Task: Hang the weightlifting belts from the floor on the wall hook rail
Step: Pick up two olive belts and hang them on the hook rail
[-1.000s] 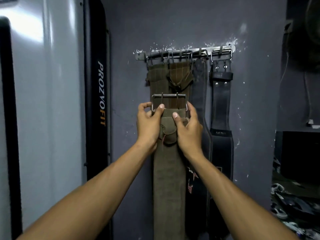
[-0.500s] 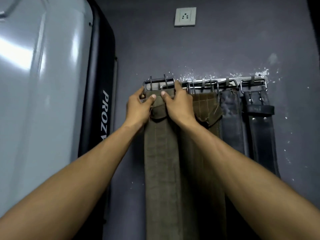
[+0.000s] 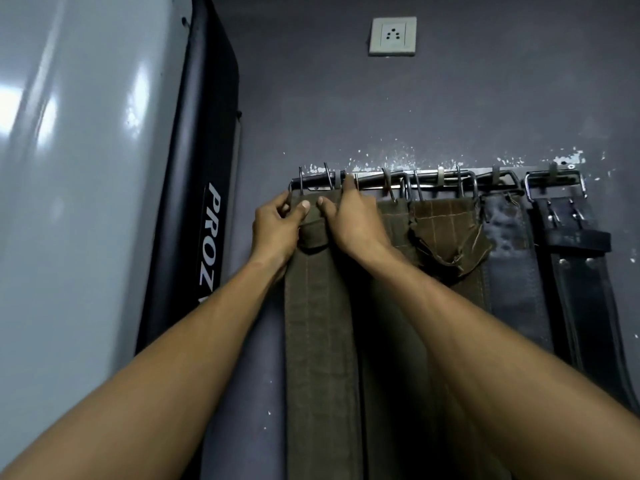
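An olive canvas belt (image 3: 322,334) hangs down the wall from the left end of the metal hook rail (image 3: 436,176). Its steel buckle (image 3: 311,183) sits up at the rail's leftmost hooks. My left hand (image 3: 275,228) grips the belt's top left corner and buckle side. My right hand (image 3: 351,220) pinches the top right, with fingers reaching up to the rail. To the right hang a second olive belt (image 3: 393,220), a frayed brown belt (image 3: 446,233), a worn grey-black belt (image 3: 509,265) and a black leather belt (image 3: 575,271).
A tall grey and black gym machine (image 3: 194,202) with white lettering stands close on the left of the rail. A wall socket (image 3: 393,36) sits above. Grey wall (image 3: 242,375) shows below the rail's left end.
Both hands carried the olive belt up and to the left, from in front of the hanging belts to the rail's left end. The buckle now sits at the leftmost hooks.
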A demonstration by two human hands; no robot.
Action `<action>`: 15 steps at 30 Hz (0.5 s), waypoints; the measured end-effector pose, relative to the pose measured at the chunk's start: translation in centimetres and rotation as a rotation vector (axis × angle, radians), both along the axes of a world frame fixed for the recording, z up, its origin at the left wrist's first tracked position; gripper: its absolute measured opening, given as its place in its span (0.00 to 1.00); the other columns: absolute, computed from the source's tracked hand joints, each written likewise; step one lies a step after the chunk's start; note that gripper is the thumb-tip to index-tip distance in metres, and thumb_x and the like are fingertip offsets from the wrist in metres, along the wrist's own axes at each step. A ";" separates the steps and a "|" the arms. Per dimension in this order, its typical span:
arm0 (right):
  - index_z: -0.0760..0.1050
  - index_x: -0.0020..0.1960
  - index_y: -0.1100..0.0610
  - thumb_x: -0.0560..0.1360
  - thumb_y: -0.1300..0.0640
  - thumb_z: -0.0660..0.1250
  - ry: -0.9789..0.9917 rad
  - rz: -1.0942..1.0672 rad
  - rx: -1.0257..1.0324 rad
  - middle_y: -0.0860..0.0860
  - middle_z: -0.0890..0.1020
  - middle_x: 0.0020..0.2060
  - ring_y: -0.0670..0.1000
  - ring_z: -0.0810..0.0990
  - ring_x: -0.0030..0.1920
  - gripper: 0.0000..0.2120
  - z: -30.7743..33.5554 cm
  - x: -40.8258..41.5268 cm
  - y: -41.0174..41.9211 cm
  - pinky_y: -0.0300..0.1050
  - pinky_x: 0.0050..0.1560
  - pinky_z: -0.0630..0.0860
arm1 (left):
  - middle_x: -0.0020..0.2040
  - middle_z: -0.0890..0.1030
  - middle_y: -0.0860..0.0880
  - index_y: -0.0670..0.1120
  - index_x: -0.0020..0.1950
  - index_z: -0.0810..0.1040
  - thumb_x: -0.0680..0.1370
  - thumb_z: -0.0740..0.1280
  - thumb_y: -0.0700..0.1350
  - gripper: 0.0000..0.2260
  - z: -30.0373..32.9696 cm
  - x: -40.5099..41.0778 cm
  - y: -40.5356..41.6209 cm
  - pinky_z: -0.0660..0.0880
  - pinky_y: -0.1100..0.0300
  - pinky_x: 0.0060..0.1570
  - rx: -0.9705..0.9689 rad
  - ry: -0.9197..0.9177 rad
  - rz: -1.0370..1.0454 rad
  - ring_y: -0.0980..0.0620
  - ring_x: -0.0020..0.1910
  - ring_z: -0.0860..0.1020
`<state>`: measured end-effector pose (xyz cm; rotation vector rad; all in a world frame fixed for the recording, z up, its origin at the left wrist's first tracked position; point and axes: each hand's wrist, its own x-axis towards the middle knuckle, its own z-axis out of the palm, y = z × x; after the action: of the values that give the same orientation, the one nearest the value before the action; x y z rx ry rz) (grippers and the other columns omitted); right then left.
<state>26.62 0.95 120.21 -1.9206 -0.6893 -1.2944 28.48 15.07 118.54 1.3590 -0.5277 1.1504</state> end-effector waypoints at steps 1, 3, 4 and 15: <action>0.65 0.76 0.60 0.84 0.47 0.63 -0.017 0.024 0.018 0.64 0.83 0.56 0.67 0.81 0.59 0.26 -0.7 0.0 0.0 0.54 0.56 0.77 | 0.55 0.85 0.53 0.44 0.70 0.79 0.79 0.72 0.43 0.19 -0.3 -0.2 0.0 0.80 0.60 0.59 0.003 -0.008 0.006 0.54 0.56 0.84; 0.64 0.79 0.56 0.84 0.46 0.62 -0.053 0.106 0.100 0.62 0.85 0.56 0.65 0.82 0.59 0.27 -2.9 0.1 -0.1 0.48 0.52 0.75 | 0.55 0.86 0.48 0.45 0.67 0.80 0.80 0.71 0.46 0.16 -0.9 -0.8 -0.6 0.80 0.57 0.58 -0.017 0.003 0.032 0.49 0.57 0.84; 0.65 0.79 0.55 0.85 0.46 0.62 -0.063 0.153 0.151 0.60 0.85 0.58 0.61 0.82 0.60 0.26 -4.5 0.1 -0.1 0.43 0.51 0.73 | 0.53 0.86 0.47 0.46 0.64 0.80 0.80 0.70 0.48 0.14 -1.5 -1.2 -0.9 0.81 0.56 0.54 -0.038 0.021 0.060 0.48 0.55 0.84; 0.75 0.72 0.55 0.84 0.51 0.65 -0.043 0.372 0.277 0.46 0.84 0.63 0.41 0.81 0.62 0.18 -13.0 -0.5 -0.9 0.27 0.60 0.73 | 0.50 0.86 0.35 0.36 0.53 0.82 0.86 0.59 0.56 0.24 -9.4 -2.8 -2.7 0.80 0.39 0.54 -0.051 0.166 0.008 0.42 0.48 0.85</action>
<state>26.16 0.00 107.21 -1.4647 -0.7985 -1.1310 25.72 12.37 109.17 1.3994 -0.3715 1.0398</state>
